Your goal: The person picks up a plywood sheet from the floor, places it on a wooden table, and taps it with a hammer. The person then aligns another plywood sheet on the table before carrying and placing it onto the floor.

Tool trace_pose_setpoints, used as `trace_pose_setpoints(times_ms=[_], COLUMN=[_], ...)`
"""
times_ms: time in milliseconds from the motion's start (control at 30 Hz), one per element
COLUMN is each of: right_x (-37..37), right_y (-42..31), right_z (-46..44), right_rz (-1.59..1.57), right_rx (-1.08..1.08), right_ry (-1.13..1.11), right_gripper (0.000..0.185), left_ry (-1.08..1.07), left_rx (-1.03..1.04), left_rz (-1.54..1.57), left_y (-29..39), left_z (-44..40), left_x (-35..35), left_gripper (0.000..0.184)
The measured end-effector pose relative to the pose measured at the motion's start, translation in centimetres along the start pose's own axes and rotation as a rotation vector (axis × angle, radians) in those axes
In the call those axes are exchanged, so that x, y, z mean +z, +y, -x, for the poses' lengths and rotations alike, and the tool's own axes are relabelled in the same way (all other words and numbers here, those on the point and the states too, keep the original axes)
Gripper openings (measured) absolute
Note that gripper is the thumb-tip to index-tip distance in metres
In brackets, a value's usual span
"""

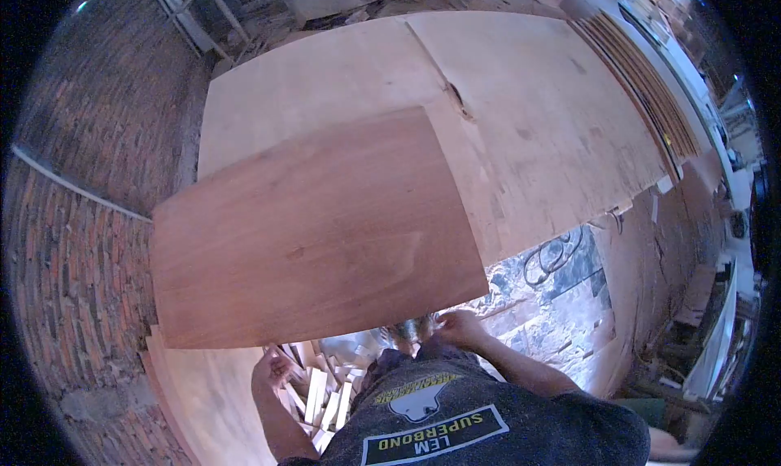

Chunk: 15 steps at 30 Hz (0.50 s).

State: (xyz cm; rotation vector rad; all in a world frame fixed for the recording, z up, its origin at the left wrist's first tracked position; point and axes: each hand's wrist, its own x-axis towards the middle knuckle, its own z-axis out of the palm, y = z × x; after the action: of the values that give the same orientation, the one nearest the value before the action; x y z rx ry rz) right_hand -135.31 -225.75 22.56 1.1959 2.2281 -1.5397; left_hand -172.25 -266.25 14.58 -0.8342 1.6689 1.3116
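A reddish-brown wooden panel [317, 238] lies over larger, paler sheets [553, 132], its near edge in front of my body. My left hand [274, 368] is just below that edge at the left, palm up, with its fingers loosely apart and nothing visible in them. Close to the panel's near right corner is my right hand [460, 329], its fingers bent together; what they hold is too small to make out. Beside these fingers, a shiny roundish thing [411, 332] shows partly under the panel edge.
Cut wood pieces [321, 397] lie in a heap below, between my left hand and my body. A brick wall [81, 279] stands at the left. Thin stacked boards [643, 91] line the right side. A dark cable [553, 262] loops over a pale, crumpled surface.
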Motion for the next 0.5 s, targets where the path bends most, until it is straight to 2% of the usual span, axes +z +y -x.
trace_pose_setpoints(times_ms=[67, 133, 167, 233, 300, 367, 400, 433, 467, 500], right_x=[-2.5, -5.8, -6.0, -5.7, -6.4, -7.1, -7.4, -6.9, -6.6, -6.4], right_y=[5.1, 5.2, 6.2, 7.9, 8.9, 7.8, 7.3, 8.9, 10.9, 10.7], right_z=[0.0, 0.9, 0.3, -1.4, -2.5, -3.6, -3.1, -3.8, -4.4, -4.6], right_rz=[0.246, 0.460, 0.429, 0.372, 0.292, 0.281, 0.295, 0.395, 0.490, 0.478], right_rx=[-0.037, -0.247, -0.253, -0.284, -0.183, -0.172, -0.197, -0.221, -0.240, -0.236], right_ry=[0.511, 0.688, 0.657, 0.586, 0.497, 0.410, 0.379, 0.386, 0.408, 0.402], right_gripper=[0.042, 0.064, 0.069, 0.080, 0.082, 0.084, 0.084, 0.084, 0.084, 0.081], left_ry=[0.181, 0.293, 0.337, 0.273, 0.173, 0.165, 0.093, -0.048, 0.088, 0.257], left_rx=[0.114, 0.343, 0.488, 0.707, 0.488, 0.449, 0.623, 0.693, 0.726, 0.664], left_rz=[0.281, 0.418, 0.455, 0.317, 0.618, 0.713, 0.618, 0.571, 0.560, 0.424], left_y=[-1.2, -2.7, -3.2, -4.1, -2.2, -1.4, -1.7, -1.1, 0.0, 0.5], left_z=[-0.8, -2.3, -3.3, -5.5, -6.2, -11.5, -13.9, -13.7, -14.4, -13.1], left_x=[-2.4, -3.9, -4.3, -4.2, -2.7, -3.0, -2.7, -1.9, -1.1, -0.5], left_gripper=[0.061, 0.066, 0.069, 0.077, 0.065, 0.040, 0.032, 0.025, 0.024, 0.027])
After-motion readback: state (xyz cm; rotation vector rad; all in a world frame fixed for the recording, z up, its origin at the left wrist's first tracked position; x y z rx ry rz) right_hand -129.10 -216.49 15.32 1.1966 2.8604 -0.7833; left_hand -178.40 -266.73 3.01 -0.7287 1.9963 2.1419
